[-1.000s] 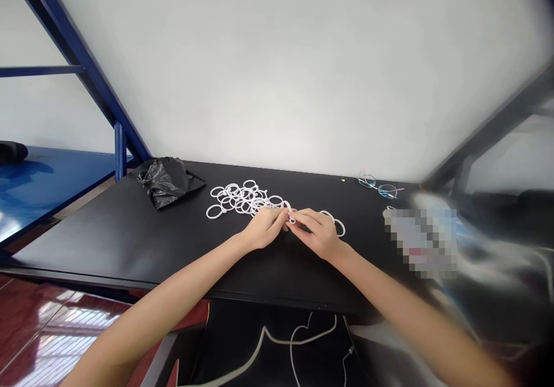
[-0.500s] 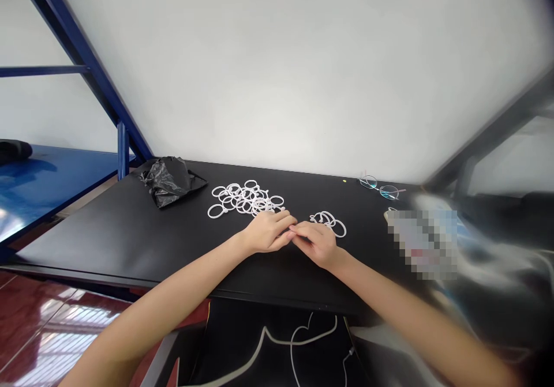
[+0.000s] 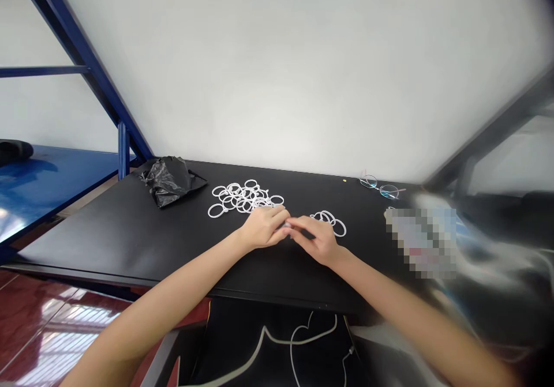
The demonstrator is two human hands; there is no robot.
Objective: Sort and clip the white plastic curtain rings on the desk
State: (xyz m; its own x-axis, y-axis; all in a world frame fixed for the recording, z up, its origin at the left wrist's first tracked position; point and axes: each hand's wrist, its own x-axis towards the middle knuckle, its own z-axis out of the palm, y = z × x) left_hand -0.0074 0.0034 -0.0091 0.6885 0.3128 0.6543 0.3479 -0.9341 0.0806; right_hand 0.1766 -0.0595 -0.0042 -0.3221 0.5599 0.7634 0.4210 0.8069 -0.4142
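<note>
My left hand and my right hand meet fingertip to fingertip over the black table. Both pinch a small white piece between them, too hidden by the fingers to name. Just behind the left hand lies a loose pile of white plastic rings. A smaller cluster of white rings lies just beyond the right hand's knuckles.
A crumpled black plastic bag sits at the table's back left. A pair of glasses lies at the back right, beside a blurred object. White cable hangs below the front edge. A blue metal frame stands at left.
Both hands drew back from the big pile toward me, then shifted slightly forward again. The small cluster of rings at right, covered by my right hand a second ago, now lies uncovered.
</note>
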